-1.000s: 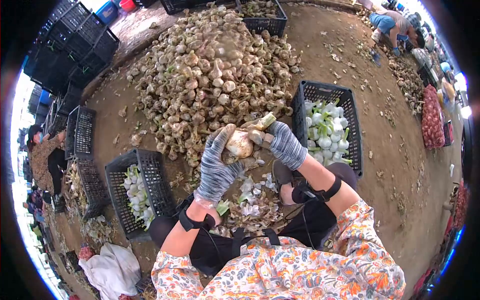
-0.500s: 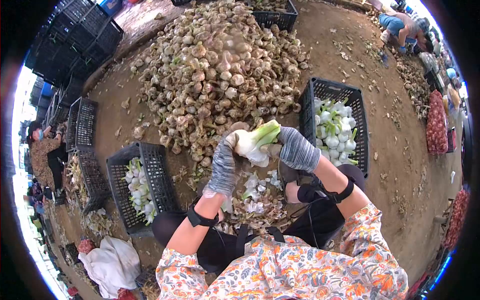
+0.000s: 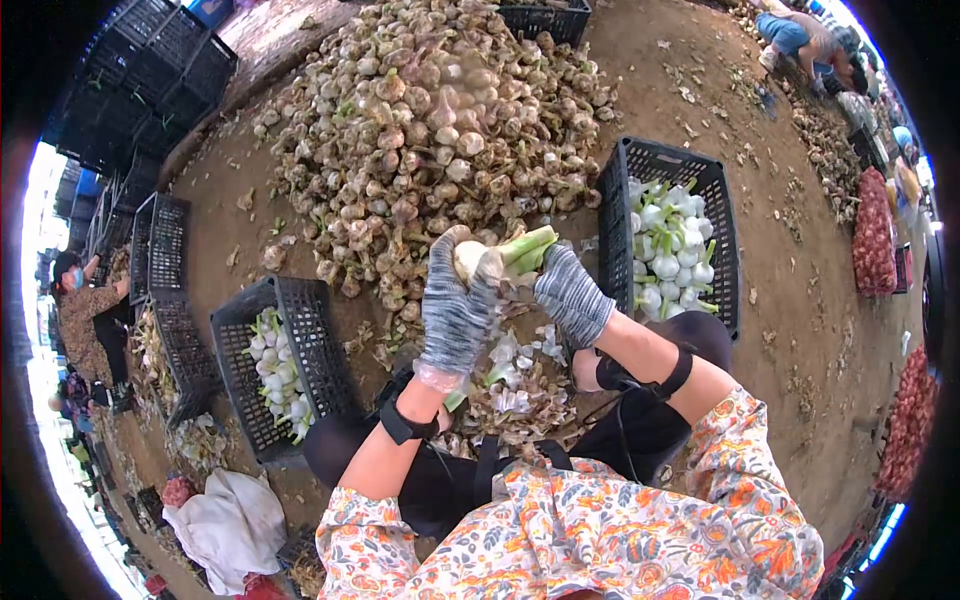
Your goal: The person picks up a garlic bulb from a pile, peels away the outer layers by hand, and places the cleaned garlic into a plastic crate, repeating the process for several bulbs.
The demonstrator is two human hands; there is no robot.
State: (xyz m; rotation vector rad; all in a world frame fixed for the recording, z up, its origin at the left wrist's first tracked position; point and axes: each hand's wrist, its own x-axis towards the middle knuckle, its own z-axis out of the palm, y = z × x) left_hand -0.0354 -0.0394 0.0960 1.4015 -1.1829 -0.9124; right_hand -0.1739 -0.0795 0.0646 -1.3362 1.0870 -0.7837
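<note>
A whitish garlic bulb with a thick green stem is held up in front of me. My left hand, in a grey striped glove, is wrapped round the bulb, its thumb across the front. At the stem end, my gloved right hand is closed, its fingertips against the underside of the stem and outer skin. Just what those fingertips pinch is partly hidden. Loose garlic skins lie on the ground below, between my legs.
A big heap of unpeeled garlic lies ahead. Black crates of white garlic stand at right and left. A white sack lies lower left. Other people work at far left and upper right.
The left hand has turned, its thumb and palm now covering more of the bulb. The right hand has shifted slightly down and left along the stem. The view has shifted slightly.
</note>
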